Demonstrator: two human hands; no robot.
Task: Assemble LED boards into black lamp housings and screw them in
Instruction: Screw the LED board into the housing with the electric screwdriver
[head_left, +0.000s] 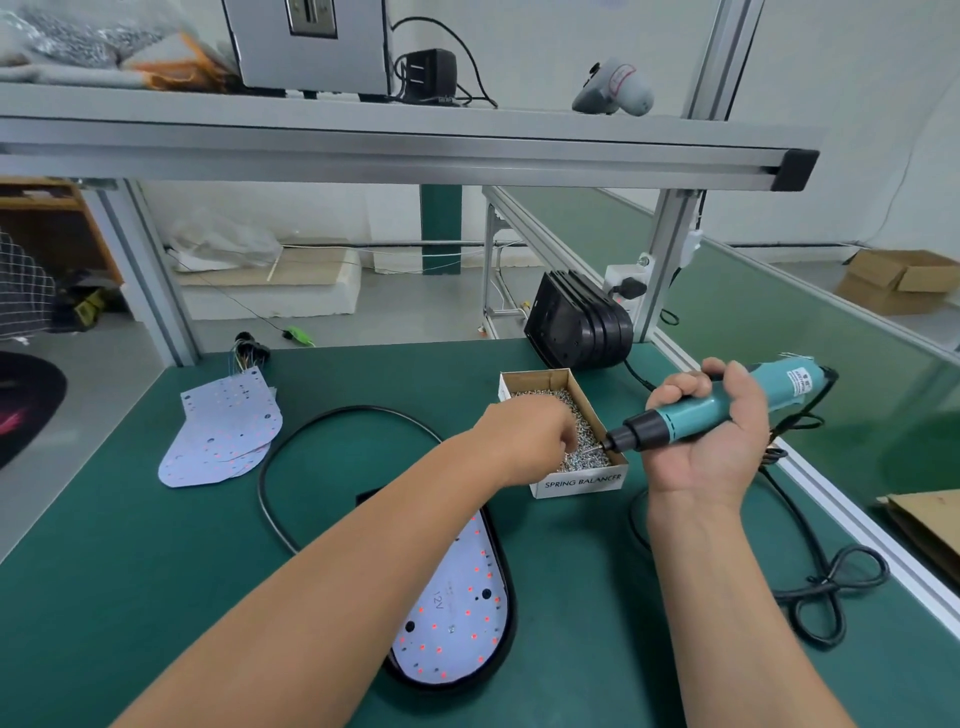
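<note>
Over screw box (540, 382): left hand (524, 436) pinching, contents unclear; right hand (711, 431) gripping screwdriver (727, 402).

1. The screwdriver (727, 402) in the right hand (711, 441) is teal with a black nose and a white label near its far end.
2. The box (571, 441) under the left hand (524, 436) is brown inside and white outside, with black lettering; the screws (584, 441) in it are silvery.
3. Below the left forearm, the board (457, 618) is white, dotted red with a few black holes, set in a black housing (506, 644).
4. Left of the left hand, the loose boards (223, 431) are pale white with faint red dots.
5. The table (130, 571) is dark green.
6. Beyond the right hand, the stacked housings (582, 325) are black.
</note>
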